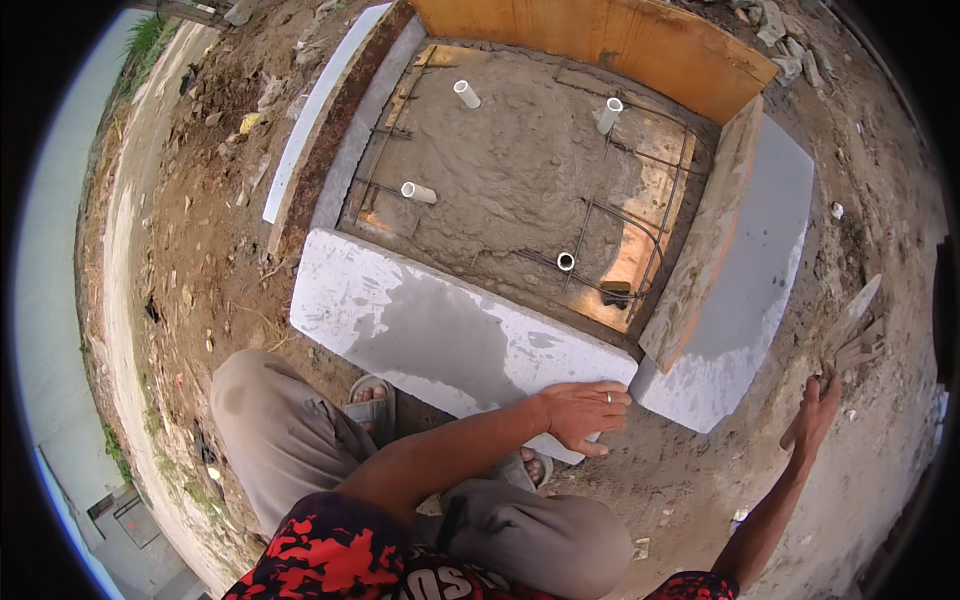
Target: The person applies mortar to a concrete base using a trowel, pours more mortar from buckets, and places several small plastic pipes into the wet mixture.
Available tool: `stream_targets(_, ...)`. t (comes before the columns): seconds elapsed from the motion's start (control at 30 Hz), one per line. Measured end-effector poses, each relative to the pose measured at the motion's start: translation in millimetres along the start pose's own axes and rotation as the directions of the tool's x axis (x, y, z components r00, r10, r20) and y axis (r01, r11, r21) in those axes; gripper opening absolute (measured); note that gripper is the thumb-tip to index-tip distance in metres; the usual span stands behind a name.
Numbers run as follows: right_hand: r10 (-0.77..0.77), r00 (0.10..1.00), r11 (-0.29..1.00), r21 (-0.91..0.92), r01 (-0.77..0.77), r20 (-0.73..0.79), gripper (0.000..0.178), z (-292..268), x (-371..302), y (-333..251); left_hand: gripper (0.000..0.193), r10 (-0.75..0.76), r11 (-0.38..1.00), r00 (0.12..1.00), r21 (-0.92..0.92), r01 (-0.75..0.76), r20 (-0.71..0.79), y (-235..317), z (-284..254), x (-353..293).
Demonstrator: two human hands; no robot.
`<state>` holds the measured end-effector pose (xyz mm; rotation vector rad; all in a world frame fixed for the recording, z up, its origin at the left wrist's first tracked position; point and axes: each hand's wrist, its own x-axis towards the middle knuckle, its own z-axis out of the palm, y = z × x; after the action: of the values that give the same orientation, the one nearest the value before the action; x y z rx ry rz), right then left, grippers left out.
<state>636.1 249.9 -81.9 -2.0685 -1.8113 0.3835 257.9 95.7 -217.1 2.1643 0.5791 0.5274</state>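
My left hand point(585, 415), with a ring on one finger, rests on the right end of a pale slab point(335, 285) with a large wet grey patch. Its fingers lie over the slab's edge, and the thumb is apart. Off to the right, my right hand point(812, 415) is closed around the handle of what looks like a mortar-smeared trowel point(852, 315), blade pointing away from me. Beyond the slab, wet concrete point(500, 150) partly fills a square form. Short white pipes point(466, 94) stand in it, and bent steel bars point(655, 235) show along its sides.
An orange-brown board point(600, 40) closes the far side. A narrower board point(705, 240) stands at the right against a grey slab point(755, 270); another board point(345, 120) edges the left. A small dark block point(615, 293) lies inside the near right corner. Rubble point(785, 45) lies far right.
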Motion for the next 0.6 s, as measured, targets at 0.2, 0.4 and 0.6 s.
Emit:
stream_targets(0.2,-0.348,0.89,0.937,0.142,0.32,0.294,0.039,11,-117,-269,0.046,0.022,0.998,0.968,0.068,-0.005,-0.251,34,21,-64)
stream_targets(0.4,-0.468,0.719,0.764,-0.174,0.621,0.514,0.038,78,-152,-386,0.036,-0.134,0.991,0.92,-0.03,0.133,-0.368,92,-30,-134)
stream_targets(0.6,-0.643,0.637,0.482,-0.423,0.768,0.424,0.023,165,-170,-487,0.038,-0.246,0.968,0.861,-0.066,0.242,-0.445,106,-28,-206)
